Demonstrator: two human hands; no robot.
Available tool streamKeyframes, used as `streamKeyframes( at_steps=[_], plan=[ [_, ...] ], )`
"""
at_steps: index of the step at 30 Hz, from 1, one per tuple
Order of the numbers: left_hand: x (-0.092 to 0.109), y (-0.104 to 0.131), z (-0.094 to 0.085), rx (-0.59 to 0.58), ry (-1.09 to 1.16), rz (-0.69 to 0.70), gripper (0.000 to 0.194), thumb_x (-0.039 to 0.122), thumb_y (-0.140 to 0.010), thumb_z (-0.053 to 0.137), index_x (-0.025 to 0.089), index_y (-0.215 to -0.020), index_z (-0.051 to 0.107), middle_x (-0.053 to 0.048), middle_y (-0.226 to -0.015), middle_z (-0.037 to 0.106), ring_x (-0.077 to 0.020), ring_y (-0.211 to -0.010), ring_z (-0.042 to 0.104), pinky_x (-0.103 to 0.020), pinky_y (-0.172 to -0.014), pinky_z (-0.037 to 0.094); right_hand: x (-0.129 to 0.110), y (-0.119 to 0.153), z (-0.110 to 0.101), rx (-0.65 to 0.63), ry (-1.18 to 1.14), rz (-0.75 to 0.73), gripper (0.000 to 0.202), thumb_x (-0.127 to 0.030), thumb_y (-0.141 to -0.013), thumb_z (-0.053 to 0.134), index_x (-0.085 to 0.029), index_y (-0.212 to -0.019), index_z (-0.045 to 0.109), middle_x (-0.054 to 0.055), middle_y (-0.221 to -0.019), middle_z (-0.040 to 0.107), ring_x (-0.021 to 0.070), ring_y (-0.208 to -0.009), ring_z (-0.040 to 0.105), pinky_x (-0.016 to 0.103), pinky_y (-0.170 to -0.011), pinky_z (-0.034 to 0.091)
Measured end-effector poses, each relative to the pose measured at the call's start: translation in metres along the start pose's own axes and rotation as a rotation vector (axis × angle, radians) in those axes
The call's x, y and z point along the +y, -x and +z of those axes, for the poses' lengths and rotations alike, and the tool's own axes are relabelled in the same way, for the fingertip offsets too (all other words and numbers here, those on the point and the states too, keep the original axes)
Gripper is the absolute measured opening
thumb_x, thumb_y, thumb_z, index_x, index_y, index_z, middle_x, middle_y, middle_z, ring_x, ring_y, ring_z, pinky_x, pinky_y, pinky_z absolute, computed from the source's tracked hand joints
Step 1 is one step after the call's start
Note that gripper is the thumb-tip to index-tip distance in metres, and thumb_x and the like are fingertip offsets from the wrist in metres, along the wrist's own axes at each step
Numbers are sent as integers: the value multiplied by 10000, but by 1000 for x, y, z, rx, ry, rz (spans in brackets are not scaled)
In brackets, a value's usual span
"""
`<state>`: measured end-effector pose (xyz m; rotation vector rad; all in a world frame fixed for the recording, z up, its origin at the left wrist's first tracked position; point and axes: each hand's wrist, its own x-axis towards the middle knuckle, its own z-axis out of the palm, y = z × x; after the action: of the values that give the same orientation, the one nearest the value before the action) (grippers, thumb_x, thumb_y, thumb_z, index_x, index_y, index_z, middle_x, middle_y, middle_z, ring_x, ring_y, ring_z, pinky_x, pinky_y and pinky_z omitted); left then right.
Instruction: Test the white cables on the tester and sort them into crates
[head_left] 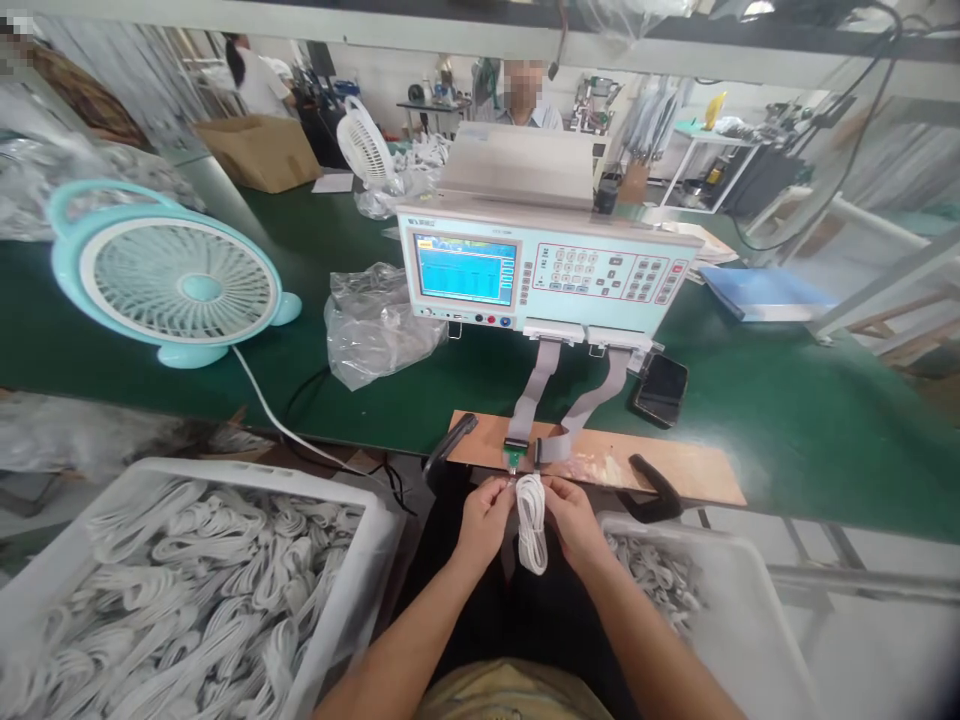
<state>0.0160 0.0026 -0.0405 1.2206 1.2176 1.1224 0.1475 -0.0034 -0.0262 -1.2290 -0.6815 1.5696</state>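
A coiled white cable (532, 525) hangs between my two hands at the front edge of the table. My left hand (485, 520) pinches one end of it at a small green circuit board (515, 457). On the other side my right hand (574, 515) has its fingers closed at the cable's other end, below a black connector (538, 452); the plug itself is hidden by the fingers. Two grey ribbon cables (534, 390) run from the board and connector up to a tester (547, 265) with a lit blue screen (466, 268).
A wooden board (697, 472) is held by black clamps (654, 488) at the table edge. White bins with cables stand left (371, 530) and right (757, 590). A blue fan (180, 280), plastic bag (375, 325), phone (661, 388) and blue folder (765, 292) lie around. Two people are beyond.
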Motion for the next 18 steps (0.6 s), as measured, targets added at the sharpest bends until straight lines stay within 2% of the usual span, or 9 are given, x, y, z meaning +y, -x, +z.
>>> streamKeyframes(
  at_steps=[5, 9, 15, 18],
  plan=[
    [4, -2, 5, 61, 12, -15, 256, 291, -779, 498, 147, -572, 544, 20, -579, 490, -106, -569, 431, -210, -560, 349, 0, -2, -2, -16, 9, -5, 216, -350, -621, 719, -148, -677, 666, -13, -548, 575, 91, -492, 442, 215, -504, 344],
    [9, -3, 9, 96, 115, -107, 254, 315, -753, 534, 148, -562, 551, 27, -535, 493, -105, -535, 443, -208, -538, 354, 0, -2, -2, -20, 19, -18, 226, -355, -631, 718, -146, -707, 678, -1, -564, 589, 98, -512, 445, 220, -521, 346],
    [3, 1, 16, 151, 188, -163, 303, 413, -748, 560, 126, -669, 618, 6, -581, 560, -110, -554, 476, -210, -550, 383, 5, -4, -6, -27, 33, -14, 255, -379, -647, 704, -151, -760, 689, 7, -590, 607, 102, -525, 448, 225, -544, 357],
    [1, 3, 19, 175, 188, -163, 346, 451, -741, 563, 123, -634, 589, 21, -550, 519, -95, -532, 440, -197, -524, 360, 6, -5, -6, -18, 40, -10, 284, -392, -635, 710, -148, -779, 692, 13, -603, 613, 112, -527, 464, 233, -551, 370]
  ],
)
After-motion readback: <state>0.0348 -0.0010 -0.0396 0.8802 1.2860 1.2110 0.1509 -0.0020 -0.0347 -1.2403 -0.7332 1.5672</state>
